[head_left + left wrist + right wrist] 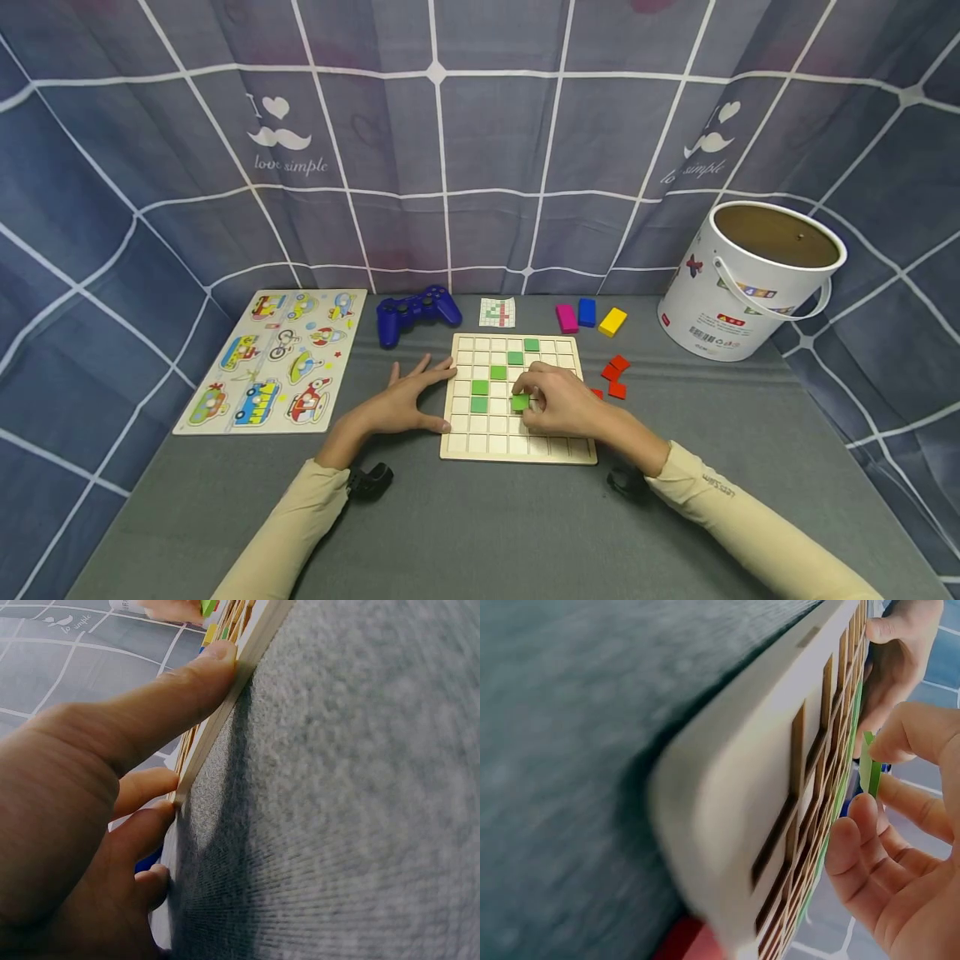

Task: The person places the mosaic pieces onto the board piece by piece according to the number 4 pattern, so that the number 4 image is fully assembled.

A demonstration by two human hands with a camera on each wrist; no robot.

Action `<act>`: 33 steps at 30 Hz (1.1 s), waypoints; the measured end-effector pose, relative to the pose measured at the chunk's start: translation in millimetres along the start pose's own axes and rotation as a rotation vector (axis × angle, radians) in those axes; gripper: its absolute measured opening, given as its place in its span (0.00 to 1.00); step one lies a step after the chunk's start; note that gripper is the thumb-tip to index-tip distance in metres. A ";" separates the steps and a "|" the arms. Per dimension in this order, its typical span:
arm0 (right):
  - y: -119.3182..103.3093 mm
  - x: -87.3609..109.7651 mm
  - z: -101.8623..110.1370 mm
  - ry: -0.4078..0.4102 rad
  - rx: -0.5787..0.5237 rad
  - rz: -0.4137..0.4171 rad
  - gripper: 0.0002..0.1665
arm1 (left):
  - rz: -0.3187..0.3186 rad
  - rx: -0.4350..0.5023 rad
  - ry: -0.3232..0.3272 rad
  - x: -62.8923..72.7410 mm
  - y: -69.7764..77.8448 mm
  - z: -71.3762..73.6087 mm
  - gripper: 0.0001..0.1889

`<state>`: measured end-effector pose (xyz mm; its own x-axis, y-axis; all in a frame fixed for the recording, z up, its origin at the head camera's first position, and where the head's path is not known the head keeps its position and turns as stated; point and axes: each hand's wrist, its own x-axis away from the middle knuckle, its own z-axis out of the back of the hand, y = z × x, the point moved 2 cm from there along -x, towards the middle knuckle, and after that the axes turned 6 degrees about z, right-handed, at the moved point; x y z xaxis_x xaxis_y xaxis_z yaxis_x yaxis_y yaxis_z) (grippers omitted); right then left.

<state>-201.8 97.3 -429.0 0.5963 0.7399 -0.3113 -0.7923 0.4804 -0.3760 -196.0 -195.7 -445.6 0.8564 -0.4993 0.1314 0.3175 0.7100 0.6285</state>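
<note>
A wooden grid board (465, 446) lies flat on the grey table with several green square tiles (498, 372) set in its cells. My right hand (558, 402) is over the board's right half and pinches one green tile (871, 766) between thumb and fingers, just above the cells. At the board's left edge, my left hand (405, 403) spreads its fingers, thumb and fingertips touching the rim. In the left wrist view the thumb (180, 694) lies along that edge. Several red tiles (617, 390) lie at the board's right side, partly hidden by the right hand.
Behind the board are a small pattern card (497, 312), a blue game controller (418, 312), and magenta (567, 318), blue (587, 312) and yellow (612, 322) blocks. A picture puzzle board (273, 362) lies at left. A white bucket (720, 292) stands at the back right.
</note>
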 end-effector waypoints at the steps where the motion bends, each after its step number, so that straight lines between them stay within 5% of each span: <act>1: -1.1 -2.2 -1.2 -0.003 -0.002 0.005 0.16 | 0.002 0.000 -0.001 -0.1 0.3 0.0 0.50; 20: -11.6 -27.7 -12.4 -0.157 -0.023 -0.027 0.16 | -0.003 0.006 -0.013 -2.1 -0.3 -1.1 0.50; 33: -12.9 -31.6 -8.3 -0.168 -0.025 -0.039 0.15 | 0.000 0.007 -0.002 -1.7 -3.2 -0.9 0.50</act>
<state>-209.3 63.8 -421.5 0.5953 0.7901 -0.1461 -0.7640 0.5003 -0.4075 -198.1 -196.7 -448.5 0.8557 -0.5000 0.1332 0.3143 0.7067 0.6339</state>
